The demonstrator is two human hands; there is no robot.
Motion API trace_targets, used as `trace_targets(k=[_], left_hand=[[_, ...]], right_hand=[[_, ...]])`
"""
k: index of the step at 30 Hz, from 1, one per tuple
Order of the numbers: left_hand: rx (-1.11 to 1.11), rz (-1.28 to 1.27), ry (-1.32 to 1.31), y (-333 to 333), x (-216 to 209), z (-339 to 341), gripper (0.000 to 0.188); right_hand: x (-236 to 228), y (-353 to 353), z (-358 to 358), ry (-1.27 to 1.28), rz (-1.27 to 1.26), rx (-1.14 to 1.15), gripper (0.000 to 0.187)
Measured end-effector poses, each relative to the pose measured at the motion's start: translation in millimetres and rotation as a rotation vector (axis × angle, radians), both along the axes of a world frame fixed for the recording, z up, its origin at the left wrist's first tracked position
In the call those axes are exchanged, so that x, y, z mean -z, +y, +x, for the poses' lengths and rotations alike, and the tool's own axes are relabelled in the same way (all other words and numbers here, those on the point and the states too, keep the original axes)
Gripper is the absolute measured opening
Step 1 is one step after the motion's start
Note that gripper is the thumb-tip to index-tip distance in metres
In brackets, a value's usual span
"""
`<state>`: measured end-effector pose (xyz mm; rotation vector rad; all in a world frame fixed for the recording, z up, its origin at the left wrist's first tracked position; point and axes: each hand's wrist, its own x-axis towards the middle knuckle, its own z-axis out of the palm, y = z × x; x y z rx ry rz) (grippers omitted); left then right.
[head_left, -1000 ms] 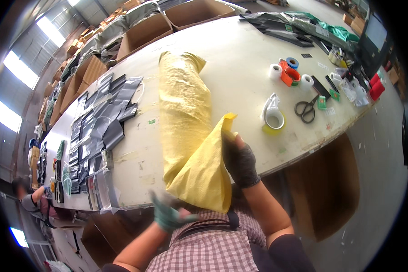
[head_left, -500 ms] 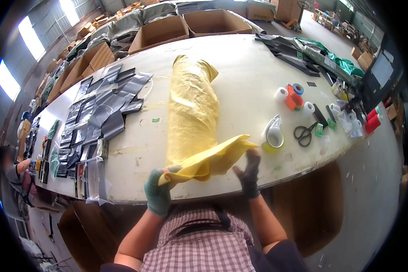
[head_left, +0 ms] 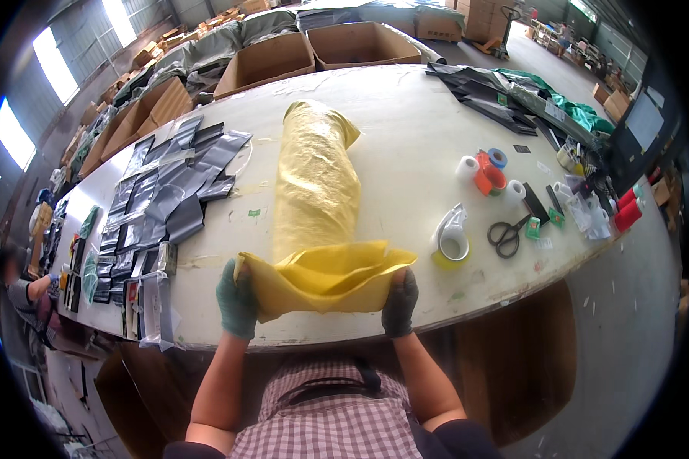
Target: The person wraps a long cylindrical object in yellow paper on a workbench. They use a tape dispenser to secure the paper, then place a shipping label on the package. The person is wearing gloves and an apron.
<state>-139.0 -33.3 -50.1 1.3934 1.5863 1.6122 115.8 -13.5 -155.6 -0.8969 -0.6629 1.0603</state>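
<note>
A long, stuffed yellow woven sack (head_left: 316, 180) lies on the white table (head_left: 394, 145), its mouth at the near end toward me. Both hands grip that mouth and spread it wide along the table's front edge. My left hand (head_left: 238, 302), in a green fingerless glove, is closed on the left corner. My right hand (head_left: 400, 304), in a dark grey glove, is closed on the right corner. Between them the near lip sags and the mouth gapes upward. What lies inside the sack is hidden.
Right of the sack lie a tape dispenser (head_left: 452, 236), black scissors (head_left: 504, 239), tape rolls (head_left: 491, 176) and red thread spools (head_left: 628, 209). Flat dark plastic bags (head_left: 177, 187) cover the left side. Open cardboard boxes (head_left: 364, 44) stand beyond the far edge. A co-worker (head_left: 34, 291) is at far left.
My right hand, open beside the flap before, has closed on the sack's right corner. My left hand moved left, and the mouth is now stretched wide between both.
</note>
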Motion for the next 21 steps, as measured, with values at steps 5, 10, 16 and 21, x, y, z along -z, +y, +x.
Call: trace_targets(k=[5, 10, 16, 21], left_hand=[[0.065, -0.053, -0.165, 23.7, -4.0, 2.6, 0.033], [0.064, -0.150, -0.130, 47.0, -3.4, -8.6, 0.038], [0.039, -0.142, -0.119, 64.3, 14.0, -21.7, 0.038], [0.026, -0.103, -0.162, 71.8, 21.0, -26.4, 0.037]], right_hand=[[12.4, 13.2, 17.7, -0.070, 0.003, 0.012, 0.038], [-32.4, 35.6, 34.4, -0.204, 0.226, -0.171, 0.042], [-45.1, 59.1, 44.2, 0.155, 0.294, -0.789, 0.073], [-22.5, 41.4, 56.1, -0.026, 0.103, -0.925, 0.075]])
